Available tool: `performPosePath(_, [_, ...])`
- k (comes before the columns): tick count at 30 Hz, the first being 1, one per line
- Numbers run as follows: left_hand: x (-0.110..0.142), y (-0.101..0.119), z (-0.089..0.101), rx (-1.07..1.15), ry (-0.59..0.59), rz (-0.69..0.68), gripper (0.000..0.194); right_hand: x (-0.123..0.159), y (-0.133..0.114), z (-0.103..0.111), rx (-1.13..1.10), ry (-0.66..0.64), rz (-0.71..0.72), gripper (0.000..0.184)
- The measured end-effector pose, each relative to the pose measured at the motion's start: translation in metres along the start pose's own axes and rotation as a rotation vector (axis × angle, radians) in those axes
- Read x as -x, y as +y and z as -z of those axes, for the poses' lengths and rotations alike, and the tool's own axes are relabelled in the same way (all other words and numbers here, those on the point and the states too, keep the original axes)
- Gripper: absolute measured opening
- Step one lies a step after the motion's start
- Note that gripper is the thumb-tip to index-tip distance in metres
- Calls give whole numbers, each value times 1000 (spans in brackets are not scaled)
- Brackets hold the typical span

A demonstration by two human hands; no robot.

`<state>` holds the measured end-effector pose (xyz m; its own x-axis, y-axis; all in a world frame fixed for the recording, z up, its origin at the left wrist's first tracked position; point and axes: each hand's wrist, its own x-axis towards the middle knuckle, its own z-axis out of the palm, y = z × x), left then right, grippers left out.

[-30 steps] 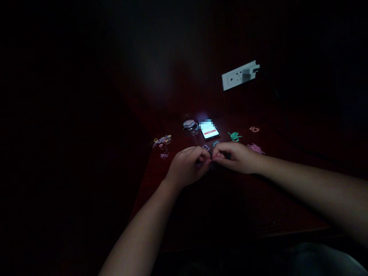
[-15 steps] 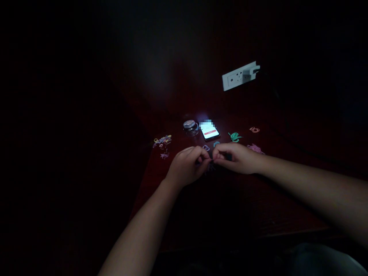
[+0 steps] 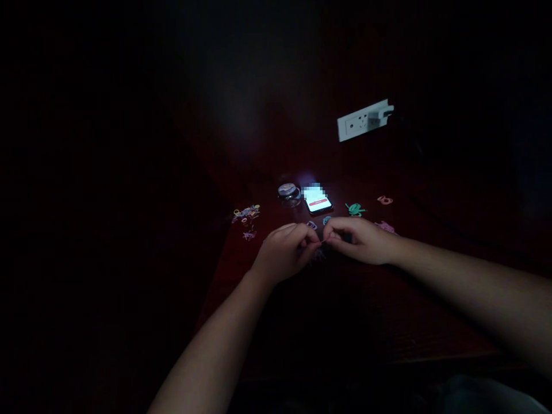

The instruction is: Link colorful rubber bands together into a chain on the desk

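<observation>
My left hand (image 3: pixel 287 251) and my right hand (image 3: pixel 360 240) meet over the table, each with thumb and forefinger pinched. Between their tips shows a bit of a small rubber band (image 3: pixel 324 241), thin and pale, mostly hidden by the fingers. Beneath them lies a dim heap of purple bands (image 3: pixel 318 256). Just beyond the fingertips are a lilac cluster (image 3: pixel 311 225) and a blue cluster (image 3: pixel 326 220) of bands. A pink pile (image 3: pixel 386 227) is partly covered by my right wrist, with green bands (image 3: pixel 355 209) behind it.
A lidded clear jar (image 3: pixel 288 195) stands beside a lit phone (image 3: pixel 319 204). Mixed coloured bands (image 3: pixel 246 214) and a small purple pile (image 3: pixel 249 236) lie near the table's left edge. Orange bands (image 3: pixel 385 200) are at the right. A wall socket (image 3: pixel 364 121) holds a plug; surroundings are dark.
The whole view has shifted slightly, so things appear a little lower and further right. The fingertips are slightly further apart, with a pale strand now showing between them.
</observation>
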<state>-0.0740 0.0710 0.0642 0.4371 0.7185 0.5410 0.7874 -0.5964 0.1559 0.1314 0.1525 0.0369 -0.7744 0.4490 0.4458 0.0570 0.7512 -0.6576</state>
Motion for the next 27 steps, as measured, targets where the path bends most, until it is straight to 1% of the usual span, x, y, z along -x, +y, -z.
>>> performPosePath(4, [0, 1, 1, -3, -10, 8, 6, 0, 1, 1, -56, 11, -18, 6])
performPosePath(10, [-1, 1, 1, -14, -25, 11, 6, 0, 0, 1, -28, 16, -4, 8])
performPosePath(17, [-1, 1, -1, -4, -11, 20, 7, 1, -2, 2, -72, -6, -51, 8])
performPosePath(21, [-1, 1, -2, 5, -9, 9, 8, 1, -1, 0, -37, -23, -27, 5])
performPosePath(27, [0, 0, -2, 15, -21, 2, 6, 1, 1, 2, -29, -20, -29, 2])
